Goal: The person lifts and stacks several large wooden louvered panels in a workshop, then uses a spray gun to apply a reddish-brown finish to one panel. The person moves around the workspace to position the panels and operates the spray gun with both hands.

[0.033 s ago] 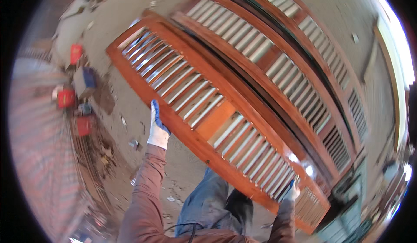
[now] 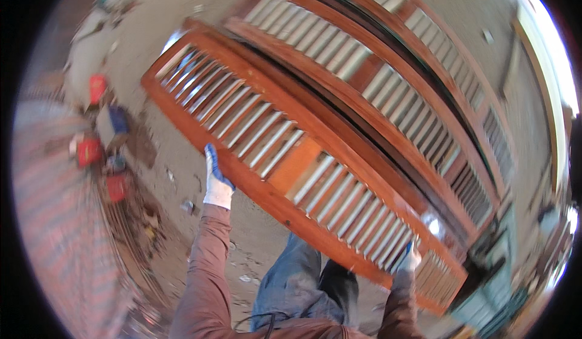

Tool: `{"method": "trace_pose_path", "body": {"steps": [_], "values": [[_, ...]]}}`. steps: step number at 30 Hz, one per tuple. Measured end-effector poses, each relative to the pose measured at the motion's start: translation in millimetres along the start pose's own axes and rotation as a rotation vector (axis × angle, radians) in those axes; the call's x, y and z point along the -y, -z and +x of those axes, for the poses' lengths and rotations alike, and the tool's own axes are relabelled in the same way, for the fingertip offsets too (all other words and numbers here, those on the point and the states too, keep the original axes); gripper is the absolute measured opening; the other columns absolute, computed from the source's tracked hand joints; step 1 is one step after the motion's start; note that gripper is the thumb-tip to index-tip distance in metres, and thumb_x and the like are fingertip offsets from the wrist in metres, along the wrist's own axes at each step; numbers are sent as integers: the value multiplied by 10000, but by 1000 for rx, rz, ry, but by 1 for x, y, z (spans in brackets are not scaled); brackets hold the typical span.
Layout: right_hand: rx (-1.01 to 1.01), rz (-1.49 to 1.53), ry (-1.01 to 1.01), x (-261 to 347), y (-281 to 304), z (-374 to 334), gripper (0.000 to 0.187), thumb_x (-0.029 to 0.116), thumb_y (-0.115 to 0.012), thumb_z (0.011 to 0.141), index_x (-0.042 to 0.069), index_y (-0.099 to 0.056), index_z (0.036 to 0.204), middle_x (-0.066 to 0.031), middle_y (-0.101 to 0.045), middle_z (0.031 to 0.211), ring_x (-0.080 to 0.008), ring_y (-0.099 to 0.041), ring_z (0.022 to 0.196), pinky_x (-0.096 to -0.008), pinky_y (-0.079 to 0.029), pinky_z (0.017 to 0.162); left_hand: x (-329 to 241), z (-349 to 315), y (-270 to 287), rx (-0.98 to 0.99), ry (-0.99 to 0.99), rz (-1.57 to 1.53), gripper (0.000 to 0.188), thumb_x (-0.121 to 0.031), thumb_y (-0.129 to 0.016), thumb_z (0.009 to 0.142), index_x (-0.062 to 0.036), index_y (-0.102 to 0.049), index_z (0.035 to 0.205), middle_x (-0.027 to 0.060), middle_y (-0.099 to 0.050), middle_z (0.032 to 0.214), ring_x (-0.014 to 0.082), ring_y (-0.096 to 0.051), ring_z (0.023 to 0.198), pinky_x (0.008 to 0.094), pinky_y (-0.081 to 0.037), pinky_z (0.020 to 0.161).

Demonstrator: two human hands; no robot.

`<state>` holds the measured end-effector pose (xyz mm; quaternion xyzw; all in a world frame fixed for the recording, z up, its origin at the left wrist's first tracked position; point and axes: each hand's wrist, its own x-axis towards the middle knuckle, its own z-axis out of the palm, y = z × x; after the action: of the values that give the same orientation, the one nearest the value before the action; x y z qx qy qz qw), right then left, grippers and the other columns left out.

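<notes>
We have the louvered panel (image 2: 295, 164) slanting across the middle of the view, from upper left to lower right, above our jeans (image 2: 282, 281). Our left hand (image 2: 216, 181), in a white and blue glove, lies against the long near rail (image 2: 267, 194), partly open with a finger or thumb pointing up along the wood; how far the rest wraps beneath, we cannot tell. Our right hand (image 2: 411, 259) is bent closed on the panel near its other end, in among the slats (image 2: 282, 154), its fingertips mostly hidden.

To handle this well, we want the load on the solid frame — the slats look thin and, we judge, could crack or work loose under a hooked finger. The wide spacing of our hands should help against twisting, though the upper left end reaches well past our left hand and may want to dip. The neighbouring panel (image 2: 367, 75) lies just beyond the far edge; whether the two touch, we cannot tell, so slow, even movement seems wise to spare the finish. Firm footing matters too, with scraps about on the dusty ground (image 2: 163, 178).
</notes>
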<state>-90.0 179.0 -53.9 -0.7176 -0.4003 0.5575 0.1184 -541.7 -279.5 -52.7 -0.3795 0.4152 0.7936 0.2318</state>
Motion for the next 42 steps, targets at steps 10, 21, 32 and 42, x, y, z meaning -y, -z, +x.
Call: {"method": "trace_pose_path", "body": {"steps": [10, 21, 32, 42], "values": [[-193, -172, 54, 2, -24, 17, 250, 180, -698, 940, -23, -734, 1083, -30, -722, 936, -95, -610, 821, -289, -512, 758, -1, 79, 86, -315, -183, 361, 873, -782, -402, 904, -244, -297, 1584, 24, -238, 1645, 275, -239, 1490, 481, -182, 1223], [-153, -567, 167, -34, 28, 17, 397, 417, -628, 934, 36, -705, 1016, -182, -707, 963, -308, -656, 896, -419, -502, 812, 67, 18, 36, -364, 46, 548, 895, -816, -369, 893, -164, -411, 1506, 85, -417, 1540, 315, -453, 1360, 474, -355, 1147], [-564, -908, 328, -17, 392, 70, 482, 478, -589, 933, 78, -656, 1192, -180, -653, 1178, -356, -621, 1094, -450, -488, 954, 341, -115, 25, -136, 282, 442, 759, -727, -291, 936, -166, -542, 1380, 114, -550, 1421, 358, -525, 1293, 536, -452, 1069], [-414, -496, -119, -114, 697, 305, 823, 695, -270, 993, 23, -567, 1364, -224, -603, 1336, -388, -559, 1243, -436, -403, 1071, 460, -184, -2, -187, 201, 316, 831, -808, -317, 864, -234, -504, 1436, 102, -506, 1463, 363, -469, 1331, 564, -353, 1139]]}}
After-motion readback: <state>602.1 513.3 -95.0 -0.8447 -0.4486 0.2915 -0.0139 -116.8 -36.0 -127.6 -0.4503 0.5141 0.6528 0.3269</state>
